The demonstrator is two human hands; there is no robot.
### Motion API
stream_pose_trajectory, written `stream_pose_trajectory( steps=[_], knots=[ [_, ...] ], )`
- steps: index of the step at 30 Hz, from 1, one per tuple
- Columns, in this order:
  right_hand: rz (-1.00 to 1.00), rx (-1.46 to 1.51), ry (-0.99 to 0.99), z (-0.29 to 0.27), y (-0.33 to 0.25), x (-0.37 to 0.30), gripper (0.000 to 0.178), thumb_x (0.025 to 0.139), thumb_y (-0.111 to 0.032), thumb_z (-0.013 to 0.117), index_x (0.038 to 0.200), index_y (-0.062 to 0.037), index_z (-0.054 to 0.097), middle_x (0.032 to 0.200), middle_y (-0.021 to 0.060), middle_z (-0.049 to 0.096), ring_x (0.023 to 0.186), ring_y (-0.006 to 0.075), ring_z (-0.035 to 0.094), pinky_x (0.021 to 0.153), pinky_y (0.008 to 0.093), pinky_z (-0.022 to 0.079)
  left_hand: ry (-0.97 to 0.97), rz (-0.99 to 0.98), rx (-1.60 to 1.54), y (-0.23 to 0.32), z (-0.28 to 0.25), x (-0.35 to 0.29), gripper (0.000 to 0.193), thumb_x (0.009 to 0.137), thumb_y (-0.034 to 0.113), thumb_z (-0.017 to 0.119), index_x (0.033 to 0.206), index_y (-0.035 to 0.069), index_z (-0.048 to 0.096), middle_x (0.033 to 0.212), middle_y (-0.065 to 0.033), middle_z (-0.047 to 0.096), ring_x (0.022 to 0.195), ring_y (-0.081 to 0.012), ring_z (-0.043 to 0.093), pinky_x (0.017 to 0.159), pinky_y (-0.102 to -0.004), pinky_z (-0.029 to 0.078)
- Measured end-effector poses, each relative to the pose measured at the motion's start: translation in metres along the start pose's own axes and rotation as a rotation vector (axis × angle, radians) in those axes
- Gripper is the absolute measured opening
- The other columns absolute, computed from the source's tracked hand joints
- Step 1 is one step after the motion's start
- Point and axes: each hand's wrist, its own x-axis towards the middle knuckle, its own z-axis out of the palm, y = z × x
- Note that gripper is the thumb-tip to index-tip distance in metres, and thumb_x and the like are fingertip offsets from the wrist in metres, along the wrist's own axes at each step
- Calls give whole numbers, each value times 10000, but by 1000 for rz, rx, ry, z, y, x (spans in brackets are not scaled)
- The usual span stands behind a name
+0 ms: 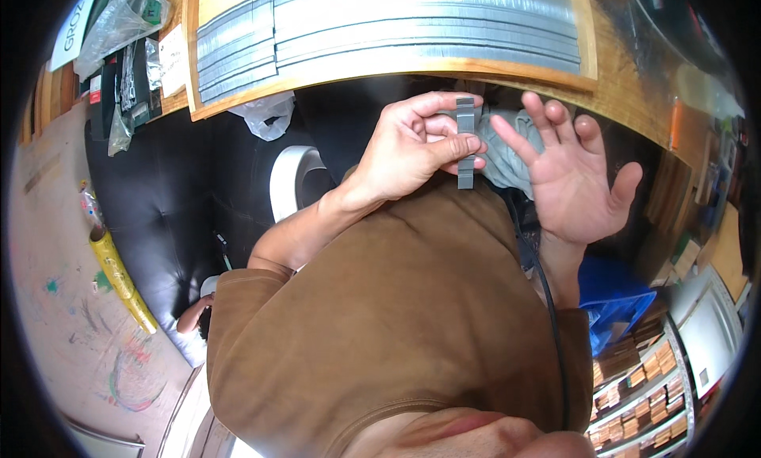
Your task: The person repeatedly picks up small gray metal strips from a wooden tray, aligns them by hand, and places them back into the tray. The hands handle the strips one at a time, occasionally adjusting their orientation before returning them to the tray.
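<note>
My left hand point(396, 153) pinches a narrow grey segmented strip point(465, 172) between thumb and fingers, holding it upright in front of my chest. To its right, my right hand point(575, 184) is raised with the palm showing and the fingers spread; nothing is in it. Beyond both hands lies a shallow wooden tray point(396, 76) on the table. Long rows of thin grey strips point(428, 30) fill much of it, with a shorter block of them at the left end. What the held strip is made of cannot be made out.
Behind the hands is a bunched grey cloth point(511, 157). A white plastic bag point(268, 117) hangs below the tray's edge. A black cable point(547, 291) runs down my right side, near a blue bin point(622, 303). Another person's arm point(193, 315) shows at lower left, by the black padded seat point(151, 220).
</note>
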Motion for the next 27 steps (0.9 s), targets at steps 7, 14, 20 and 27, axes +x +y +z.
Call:
stream_pose_trajectory(
  steps=[7, 14, 20, 27],
  knots=[
    [69, 125, -2, -3, 11, 9, 696, 981, -630, 530, 1381, -61, 568, 1490, 200, 478, 1526, 422, 241, 1197, 768, -5, -12, 81, 8, -5, -3, -3, 452, 950, 8, 718, 1379, -18, 575, 1010, -112, 770, 899, -200, 768, 693, -233, 601],
    [77, 91, 5, -4, 10, 9, 691, 990, -629, 512, 1380, -61, 568, 1493, 197, 475, 1528, 423, 238, 1201, 765, 16, -32, 105, 28, -5, -3, -1, 445, 953, 8, 715, 1377, -21, 582, 1020, -118, 766, 904, -192, 764, 695, -223, 590],
    [69, 70, -17, -4, 11, 12, 695, 1001, -629, 496, 1389, -56, 556, 1502, 197, 458, 1531, 428, 227, 1205, 760, 41, -34, 96, 55, -7, -5, -1, 439, 962, 10, 705, 1380, -23, 578, 1030, -128, 766, 903, -196, 764, 713, -239, 609],
    [40, 63, -55, -5, 14, 11, 743, 1021, -631, 448, 1432, -14, 500, 1520, 234, 439, 1528, 471, 206, 1196, 754, 84, -47, 69, 56, -3, -5, -2, 446, 969, 16, 695, 1393, -21, 563, 1039, -141, 767, 902, -208, 768, 726, -265, 632]
  ],
)
